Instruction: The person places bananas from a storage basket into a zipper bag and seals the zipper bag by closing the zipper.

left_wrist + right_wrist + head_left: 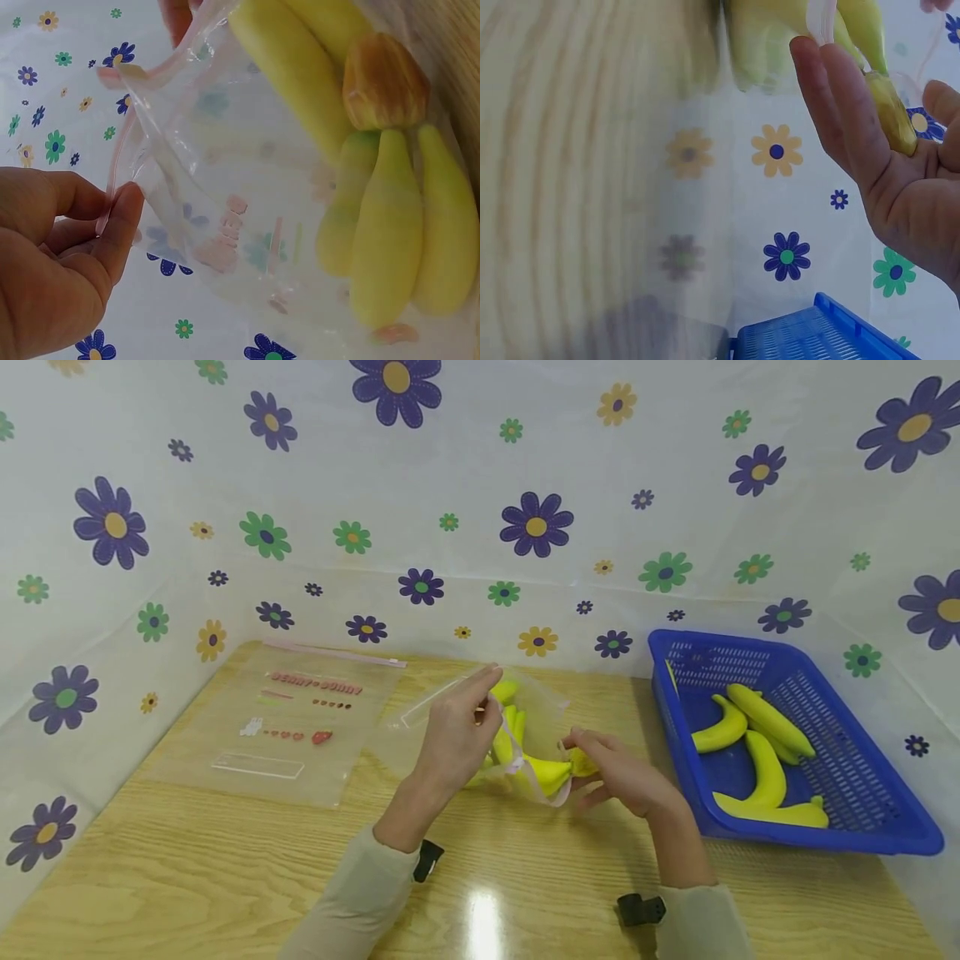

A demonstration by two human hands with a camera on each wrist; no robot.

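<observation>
- Clear bag [202, 172]: mid-table, between the two hands; we see its pink-edged mouth turned to the right.
- Leftmost, we note a printed bag [281, 722] lying flat on the wooden table [247, 877], zip strip along its far edge.
- Left hand [453, 727]: thumb and finger pinching the clear bag's pink edge.
- Bunched bananas [386, 240]: yellow, inside the clear bag; we see them through the film.
- Right hand [618, 772]: thumb and fingers spread, fingers nearly straight; a stem end [583, 763] between them at the bag's mouth. We cannot tell how firmly.
- Rightmost, a blue basket [817, 839], loose bananas [768, 768] in it.
</observation>
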